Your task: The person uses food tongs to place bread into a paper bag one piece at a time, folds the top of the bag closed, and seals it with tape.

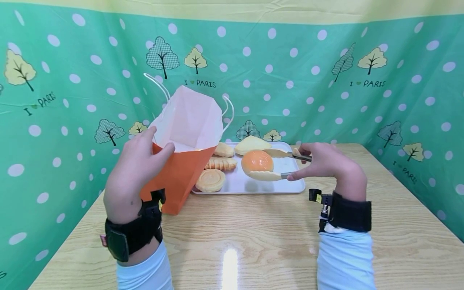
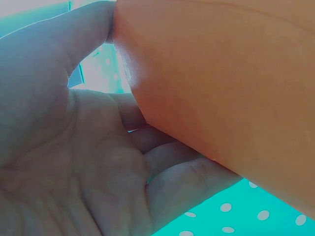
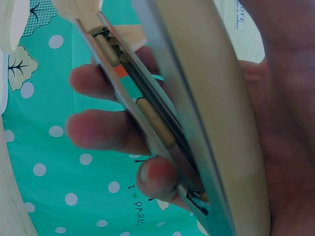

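Observation:
My left hand [image 1: 132,165] holds the rim of an orange paper bag [image 1: 181,173] with a white inside and white cord handles. The bag leans, its mouth turned up and toward me. In the left wrist view, thumb and fingers lie on either side of the bag wall [image 2: 221,83]. My right hand [image 1: 328,161] grips tongs [image 1: 266,176] with pale tips and metal arms. A round, glossy orange-brown bun [image 1: 258,161] sits between the tips, above the white tray [image 1: 295,186], where its shadow falls. The right wrist view shows the tong handles [image 3: 211,108] within the curled fingers, without the bun.
Several other breads lie on the tray: a round pastry [image 1: 210,180], a ridged roll [image 1: 222,163], a pale bread [image 1: 224,150] and a pale wedge-shaped one [image 1: 251,144]. The bag partly covers the tray's left end. A green patterned curtain [image 1: 311,92] surrounds the wooden table [image 1: 268,237].

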Demonstrator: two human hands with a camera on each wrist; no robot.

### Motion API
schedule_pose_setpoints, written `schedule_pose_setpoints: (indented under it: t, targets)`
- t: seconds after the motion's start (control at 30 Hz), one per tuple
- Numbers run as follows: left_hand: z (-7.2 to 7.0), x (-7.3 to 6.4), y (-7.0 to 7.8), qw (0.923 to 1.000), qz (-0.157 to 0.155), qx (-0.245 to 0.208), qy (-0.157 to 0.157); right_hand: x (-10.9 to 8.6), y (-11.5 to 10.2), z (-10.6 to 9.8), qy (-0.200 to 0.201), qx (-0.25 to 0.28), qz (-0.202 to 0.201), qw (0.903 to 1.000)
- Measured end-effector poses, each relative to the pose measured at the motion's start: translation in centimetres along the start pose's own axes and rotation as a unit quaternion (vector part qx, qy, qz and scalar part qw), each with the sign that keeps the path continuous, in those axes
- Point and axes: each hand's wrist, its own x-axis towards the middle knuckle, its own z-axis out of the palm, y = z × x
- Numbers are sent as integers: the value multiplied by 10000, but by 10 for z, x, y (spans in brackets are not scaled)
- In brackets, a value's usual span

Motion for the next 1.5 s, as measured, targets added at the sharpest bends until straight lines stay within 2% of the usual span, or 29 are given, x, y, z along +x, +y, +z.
schedule_pose_setpoints:
  t: [0.3, 0.6, 1.03, 1.27, 1.5]
  targets:
    - [0, 0, 0, 10000, -17, -16, -18, 0, -5, -5, 706, 54, 50, 9975]
    - [0, 0, 0, 10000, -23, -23, -7, 2, -7, -7, 1149, 137, -56, 9933]
    - [0, 0, 0, 10000, 14, 6, 46, -4, -14, -12, 1935, 268, -390, 9800]
    - [0, 1, 0, 10000, 2, -17, 33, -7, -19, -15, 2412, 500, -452, 9681]
    - [-1, 0, 0, 10000, -16, -1, 23, -8, -29, -18, 2638, 521, -493, 9619]
